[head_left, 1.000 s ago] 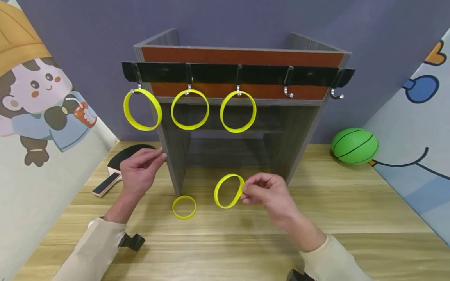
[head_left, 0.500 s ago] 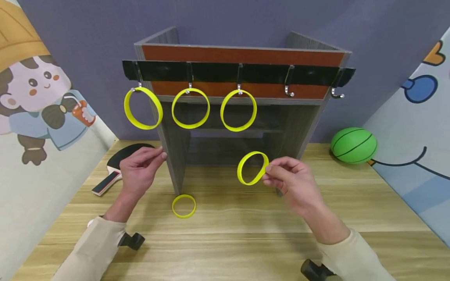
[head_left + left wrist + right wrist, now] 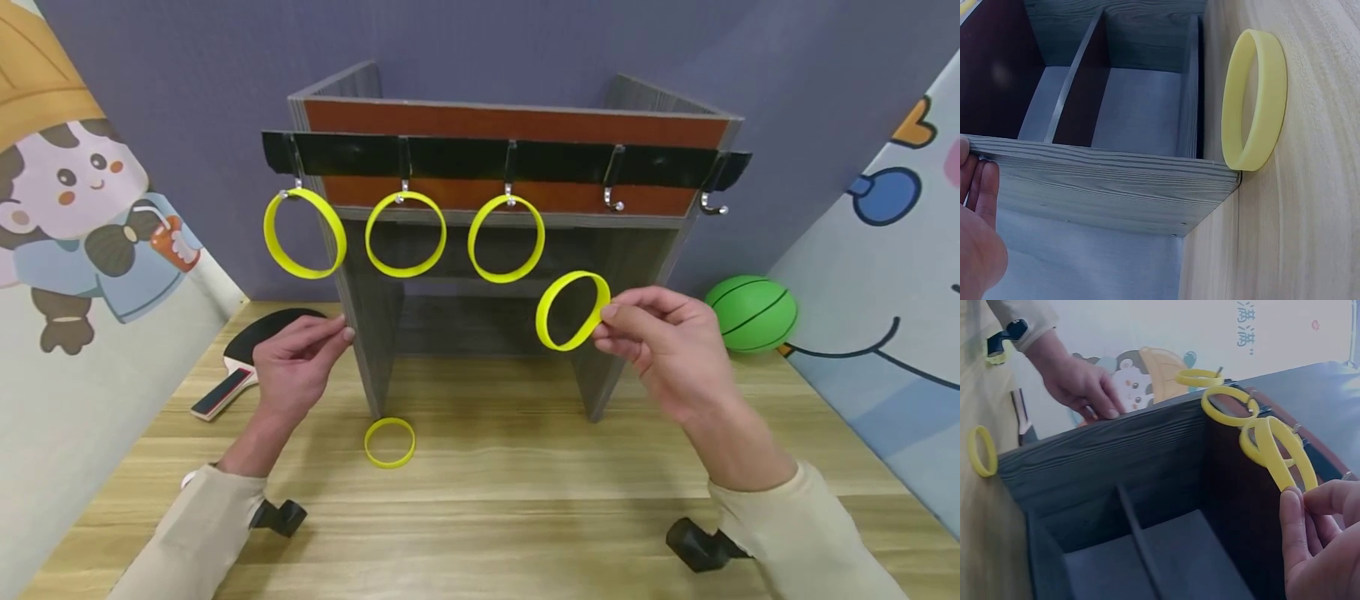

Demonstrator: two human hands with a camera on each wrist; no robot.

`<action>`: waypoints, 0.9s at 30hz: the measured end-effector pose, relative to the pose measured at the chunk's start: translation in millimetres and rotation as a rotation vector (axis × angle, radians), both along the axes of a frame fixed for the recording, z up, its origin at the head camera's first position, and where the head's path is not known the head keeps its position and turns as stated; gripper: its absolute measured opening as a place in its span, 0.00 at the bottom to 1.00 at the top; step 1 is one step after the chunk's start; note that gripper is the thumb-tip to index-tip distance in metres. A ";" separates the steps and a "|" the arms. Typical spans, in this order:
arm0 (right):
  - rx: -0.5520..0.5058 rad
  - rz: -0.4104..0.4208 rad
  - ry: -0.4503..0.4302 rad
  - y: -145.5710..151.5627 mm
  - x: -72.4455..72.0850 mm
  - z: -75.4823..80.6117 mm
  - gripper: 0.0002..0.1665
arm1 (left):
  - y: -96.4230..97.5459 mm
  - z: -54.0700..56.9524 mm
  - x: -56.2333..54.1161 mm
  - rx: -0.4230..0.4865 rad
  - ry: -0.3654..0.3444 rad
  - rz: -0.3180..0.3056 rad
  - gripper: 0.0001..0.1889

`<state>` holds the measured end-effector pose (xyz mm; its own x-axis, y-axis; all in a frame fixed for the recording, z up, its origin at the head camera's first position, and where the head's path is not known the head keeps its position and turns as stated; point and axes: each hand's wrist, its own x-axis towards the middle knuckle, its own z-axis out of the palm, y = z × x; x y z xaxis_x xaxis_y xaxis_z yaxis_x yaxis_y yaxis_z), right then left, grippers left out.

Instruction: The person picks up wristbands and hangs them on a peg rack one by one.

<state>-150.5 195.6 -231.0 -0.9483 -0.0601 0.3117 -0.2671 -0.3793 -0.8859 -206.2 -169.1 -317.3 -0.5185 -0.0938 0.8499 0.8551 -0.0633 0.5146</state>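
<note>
My right hand (image 3: 667, 342) pinches a yellow ring-shaped band (image 3: 542, 318) between thumb and fingers, in the air below and right of the hung ones. Bare metal hooks (image 3: 613, 202) at the right of the black strip (image 3: 457, 158) sit above it. Three matching bands hang from the other hooks: one at left (image 3: 303, 273), another beside it (image 3: 405, 272), a third mid-strip (image 3: 507, 278). My left hand (image 3: 296, 362) holds the front edge of the grey wooden shelf's (image 3: 360, 333) left side panel. One more yellow band (image 3: 1269, 106) lies on the table by that panel's foot.
A table tennis paddle (image 3: 236, 375) lies left of the shelf, behind my left hand. The green ball (image 3: 752, 312) rests at the right, near the wall. Wooden tabletop (image 3: 480, 517) stretches in front of the shelf.
My right hand has risen and moved right, carrying the yellow band from low before the shelf to just below hook level. The left hand stays at the side panel.
</note>
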 end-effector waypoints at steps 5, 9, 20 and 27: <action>-0.020 -0.014 0.019 2.7 0.3 16.8 0.03 | -3.5 -5.9 -4.8 0.001 0.001 0.003 0.13; -0.035 -0.027 0.023 3.2 1.3 25.6 0.03 | -5.3 -9.6 -7.6 0.006 0.000 -0.006 0.13; -0.048 -0.091 -0.029 4.0 0.0 45.4 0.09 | -1.1 1.3 2.6 -0.017 0.007 -0.003 0.13; -0.096 -0.096 -0.044 4.1 -2.8 49.8 0.09 | -1.0 0.4 2.2 -0.009 0.006 -0.007 0.12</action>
